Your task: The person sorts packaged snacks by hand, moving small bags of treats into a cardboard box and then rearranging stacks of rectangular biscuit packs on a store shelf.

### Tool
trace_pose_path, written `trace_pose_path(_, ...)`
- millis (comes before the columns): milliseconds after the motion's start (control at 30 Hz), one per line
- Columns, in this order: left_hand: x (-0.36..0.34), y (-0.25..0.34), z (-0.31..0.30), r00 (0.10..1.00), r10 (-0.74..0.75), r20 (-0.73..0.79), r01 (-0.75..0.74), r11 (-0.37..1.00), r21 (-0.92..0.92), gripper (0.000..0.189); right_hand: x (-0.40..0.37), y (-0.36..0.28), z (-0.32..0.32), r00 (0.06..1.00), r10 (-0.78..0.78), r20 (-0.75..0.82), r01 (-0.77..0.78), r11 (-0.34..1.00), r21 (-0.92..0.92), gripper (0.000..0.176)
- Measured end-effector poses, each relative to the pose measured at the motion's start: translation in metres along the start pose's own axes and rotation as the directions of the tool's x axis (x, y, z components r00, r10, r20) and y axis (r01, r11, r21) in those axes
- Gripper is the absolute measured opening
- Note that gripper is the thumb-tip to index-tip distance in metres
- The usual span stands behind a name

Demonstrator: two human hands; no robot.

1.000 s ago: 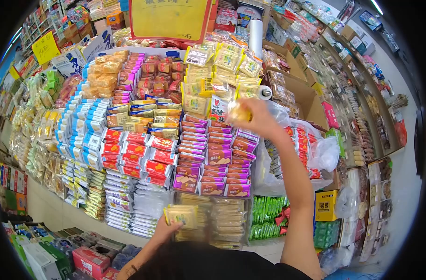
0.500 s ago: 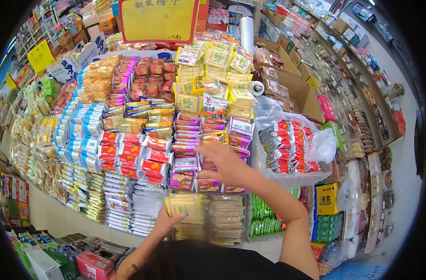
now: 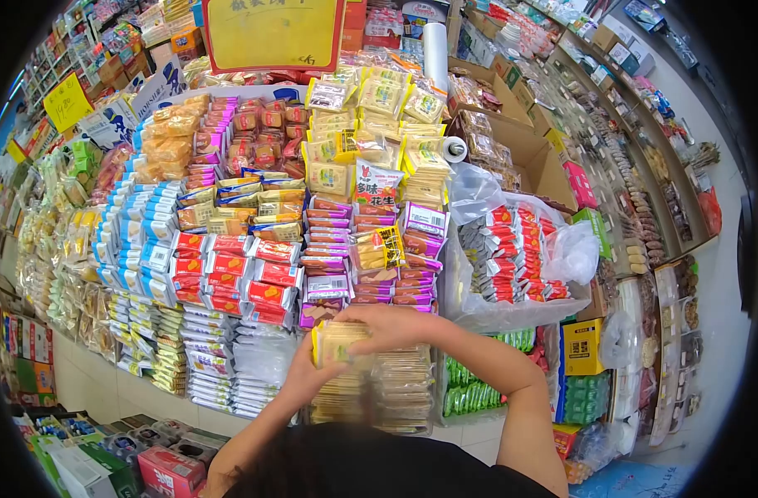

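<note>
Low in front of me, a biscuit pack (image 3: 337, 340) in a clear wrapper with yellow edges sits between my hands. My left hand (image 3: 307, 375) is closed on its lower left side. Over its upper right side bends my right hand (image 3: 389, 325), closed on the pack with its fingertips partly hidden. Stacks of similar pale biscuits (image 3: 402, 386) lie just below. Beyond my hands are purple wafer packs (image 3: 325, 286), with a yellow-and-black-labelled pack (image 3: 379, 249) on top of them. A peanut bag (image 3: 377, 184) with red and white print stands behind it.
Red biscuit packs (image 3: 271, 282) and blue-and-white packs (image 3: 151, 249) fill the display's left side. To the right, a plastic-lined box (image 3: 524, 311) holds red packs. A yellow price sign (image 3: 271, 33) rises at the back, near a plastic roll (image 3: 435, 58).
My right hand has come down and left from over the purple packs onto the biscuit pack in my left hand. The yellow-and-black-labelled pack now shows more fully.
</note>
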State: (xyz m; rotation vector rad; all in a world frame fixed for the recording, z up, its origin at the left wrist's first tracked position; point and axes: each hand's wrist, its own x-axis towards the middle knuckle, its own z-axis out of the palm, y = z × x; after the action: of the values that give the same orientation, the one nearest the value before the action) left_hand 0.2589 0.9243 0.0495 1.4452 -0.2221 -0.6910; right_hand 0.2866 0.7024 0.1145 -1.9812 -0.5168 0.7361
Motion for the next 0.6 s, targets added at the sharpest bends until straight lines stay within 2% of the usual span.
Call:
trace_pose_path(67,0.003,-0.008,0.004,0.983,0.170,-0.065,-0.176,0.979,-0.104,0.071,-0.004,-0.003,-0.011,0.998,0.061,-0.009,-0.061,0.998,-0.003,0.057)
trace_pose_path(100,0.003,-0.007,0.003,0.984,0.167,-0.066,-0.174,0.979,-0.105,0.071,-0.006,-0.002,-0.020,0.998,0.052,-0.024,-0.052,0.999,0.011,0.057)
trace_pose_path(133,0.003,0.001,0.001,0.986,0.161,-0.053,-0.169,0.962,-0.214,0.072,-0.009,-0.001,-0.031,0.998,0.044,-0.039,-0.043,0.999,0.026,0.057)
trace_pose_path(167,0.003,0.005,-0.001,0.987,0.157,-0.040,-0.161,0.933,-0.320,0.074,-0.014,-0.001,-0.044,0.993,0.065,-0.102,-0.062,0.998,0.032,0.058)
trace_pose_path(200,0.002,0.002,-0.005,0.987,0.156,-0.042,-0.162,0.933,-0.321,0.074,-0.021,0.000,-0.059,0.983,0.085,-0.165,-0.080,0.996,0.038,0.058)
trace_pose_path(267,-0.003,-0.007,-0.018,0.992,0.128,-0.005,-0.125,0.963,-0.240,0.069,-0.035,0.011,-0.091,0.934,0.091,-0.347,0.024,0.949,0.315,0.056)
trace_pose_path(333,-0.011,-0.015,-0.026,0.998,0.069,0.008,-0.066,0.975,-0.211,0.062,-0.049,0.011,-0.124,0.795,0.114,-0.595,0.152,0.914,0.377,0.054)
trace_pose_path(400,-0.019,-0.024,-0.028,1.000,0.011,0.019,-0.007,0.983,-0.182,0.055,-0.053,0.022,-0.160,0.682,0.016,-0.731,0.200,0.958,0.208,0.054)
trace_pose_path(433,-0.023,-0.030,-0.028,0.999,-0.030,0.019,0.033,0.980,-0.194,0.046,-0.054,0.024,-0.172,0.683,0.016,-0.730,0.199,0.958,0.207,0.054)
trace_pose_path(467,-0.026,-0.033,-0.028,0.997,-0.071,0.019,0.073,0.976,-0.207,0.037,-0.054,0.026,-0.184,0.579,-0.028,-0.815,0.043,0.999,-0.004,0.052)
trace_pose_path(500,-0.028,-0.036,-0.026,0.997,-0.071,0.019,0.073,0.975,-0.208,0.037,-0.052,0.027,-0.191,0.475,-0.104,-0.874,-0.142,0.971,-0.192,0.050)
trace_pose_path(533,-0.030,-0.038,-0.024,0.996,-0.082,0.032,0.087,0.975,-0.206,0.035,-0.047,0.028,-0.196,0.475,-0.103,-0.874,-0.143,0.971,-0.192,0.050)
trace_pose_path(567,-0.031,-0.039,-0.021,0.995,-0.094,0.045,0.101,0.974,-0.203,0.034,-0.042,0.031,-0.199,0.450,-0.225,-0.864,-0.303,0.872,-0.385,0.050)
trace_pose_path(600,-0.031,-0.042,-0.020,0.995,-0.095,0.044,0.102,0.974,-0.203,0.034,-0.036,0.035,-0.203,0.444,-0.344,-0.827,-0.452,0.711,-0.539,0.049)
